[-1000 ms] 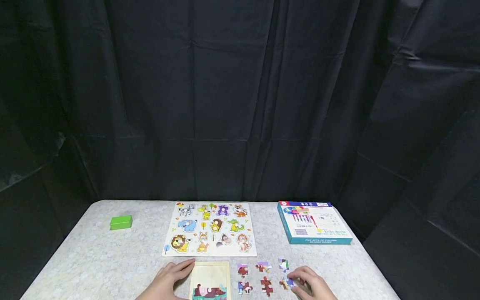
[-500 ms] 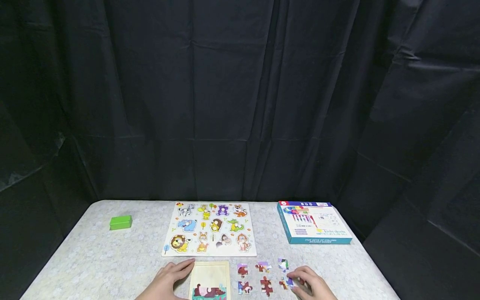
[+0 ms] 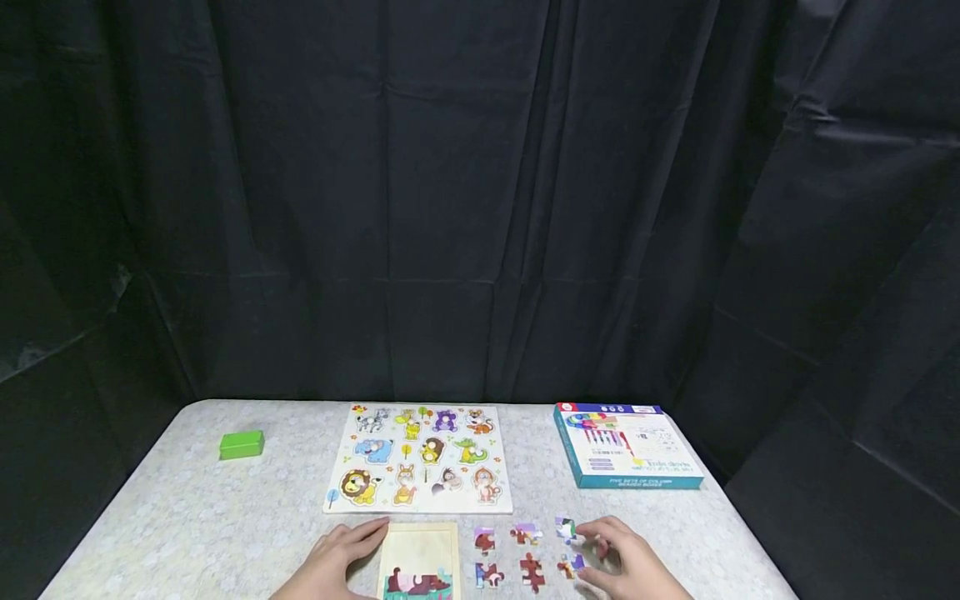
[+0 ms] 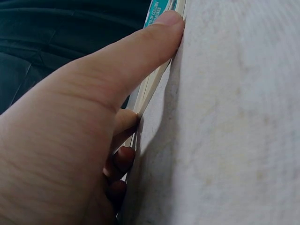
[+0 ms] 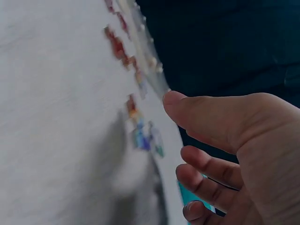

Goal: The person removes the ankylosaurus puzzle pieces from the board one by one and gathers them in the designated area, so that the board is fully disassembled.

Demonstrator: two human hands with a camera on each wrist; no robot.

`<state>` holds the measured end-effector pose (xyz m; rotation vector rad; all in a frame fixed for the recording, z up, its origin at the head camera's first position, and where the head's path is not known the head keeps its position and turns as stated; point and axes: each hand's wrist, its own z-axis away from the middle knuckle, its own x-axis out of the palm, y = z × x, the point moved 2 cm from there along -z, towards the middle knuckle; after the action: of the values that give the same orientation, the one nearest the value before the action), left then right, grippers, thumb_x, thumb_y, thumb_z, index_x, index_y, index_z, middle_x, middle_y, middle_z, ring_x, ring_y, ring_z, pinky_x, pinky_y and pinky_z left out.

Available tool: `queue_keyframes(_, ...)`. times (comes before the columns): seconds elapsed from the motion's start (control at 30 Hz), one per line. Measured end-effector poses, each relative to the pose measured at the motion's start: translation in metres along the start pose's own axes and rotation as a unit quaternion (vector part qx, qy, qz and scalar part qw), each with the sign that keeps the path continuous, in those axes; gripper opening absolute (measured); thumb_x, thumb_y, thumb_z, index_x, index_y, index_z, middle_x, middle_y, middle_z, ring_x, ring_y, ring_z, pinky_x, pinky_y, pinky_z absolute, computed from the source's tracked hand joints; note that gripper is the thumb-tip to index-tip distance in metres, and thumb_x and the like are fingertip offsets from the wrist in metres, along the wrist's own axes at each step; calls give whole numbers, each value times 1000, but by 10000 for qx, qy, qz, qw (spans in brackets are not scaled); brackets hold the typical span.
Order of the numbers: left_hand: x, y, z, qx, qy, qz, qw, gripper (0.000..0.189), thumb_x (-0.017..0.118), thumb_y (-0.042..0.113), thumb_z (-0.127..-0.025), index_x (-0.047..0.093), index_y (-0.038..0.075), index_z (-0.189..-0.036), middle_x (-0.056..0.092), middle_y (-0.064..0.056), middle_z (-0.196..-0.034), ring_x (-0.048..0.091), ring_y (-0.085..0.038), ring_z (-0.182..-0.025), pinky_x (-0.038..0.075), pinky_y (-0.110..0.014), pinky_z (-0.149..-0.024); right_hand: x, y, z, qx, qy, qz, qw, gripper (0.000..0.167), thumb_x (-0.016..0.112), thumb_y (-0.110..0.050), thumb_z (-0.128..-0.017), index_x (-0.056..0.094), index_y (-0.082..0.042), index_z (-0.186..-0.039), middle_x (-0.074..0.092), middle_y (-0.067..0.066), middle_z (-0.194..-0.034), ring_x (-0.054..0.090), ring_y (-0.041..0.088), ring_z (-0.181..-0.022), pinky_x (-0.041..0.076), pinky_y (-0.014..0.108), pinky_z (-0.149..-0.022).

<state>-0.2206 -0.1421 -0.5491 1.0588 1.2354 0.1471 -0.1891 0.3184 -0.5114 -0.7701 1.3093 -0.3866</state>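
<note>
My left hand [image 3: 333, 562] holds the left side of a small wooden puzzle tray [image 3: 422, 548], index fingertip at its upper left corner. In the left wrist view the thumb [image 4: 136, 56] lies along the tray's edge, the other fingers bent below. Joined brown and teal pieces [image 3: 418, 585] fill the tray's near part. My right hand [image 3: 626, 557] hovers beside the rightmost loose jigsaw pieces, a purple-and-orange one [image 3: 570, 567] and a green-and-white one [image 3: 566, 530]. Its thumb and fingers are apart with nothing between them, as the right wrist view also shows.
More loose jigsaw pieces [image 3: 532, 572] lie in two rows right of the tray. Behind stands a white animal peg puzzle board [image 3: 416, 460]. A teal-and-white box [image 3: 637, 450] lies back right, a green block [image 3: 242, 445] back left. Black curtain [image 3: 450, 208] surrounds the table.
My right hand has let go of the purple-and-orange piece; its thumb and fingers have spread and it has drawn slightly away. The left hand and tray stay put.
</note>
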Motion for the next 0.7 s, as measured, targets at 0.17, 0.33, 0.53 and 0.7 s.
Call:
queue_keyframes(0.17, 0, -1, 0, 20, 19, -30, 10000, 101, 93, 55, -76, 55, 3, -153, 51, -16, -160, 43, 0, -103, 39, -29, -86, 0, -23, -13, -679, 426, 411, 9959, 44, 86, -24, -90, 69, -7, -128, 67, 4, -118, 57, 9, -91, 49, 28, -76)
queue_keyframes(0.33, 0, -1, 0, 100, 23, -13, 9999, 101, 93, 55, -75, 56, 2, -153, 51, -17, -160, 43, 0, -102, 38, -28, -84, 13, -55, -35, -908, 682, 432, 9926, 46, 83, -19, -93, 66, -1, -132, 68, 8, -111, 60, 9, -86, 50, 28, -69)
queue_keyframes(0.53, 0, -2, -1, 179, 46, -60, 9998, 101, 93, 55, -75, 56, 1, -152, 51, -17, -160, 42, 1, -101, 37, -28, -83, 44, -95, -61, -1368, 728, 332, 9874, 43, 81, -12, -94, 66, 0, -132, 68, 7, -106, 59, 6, -85, 49, 25, -70)
queue_keyframes(0.7, -1, -2, -1, 216, 58, -137, 9997, 100, 93, 55, -76, 56, 1, -152, 52, -17, -159, 43, 1, -102, 38, -28, -84, 74, -128, -73, -1721, 427, 66, 9841, 40, 80, -9, -94, 67, 1, -131, 68, 7, -105, 59, 3, -83, 49, 23, -69)
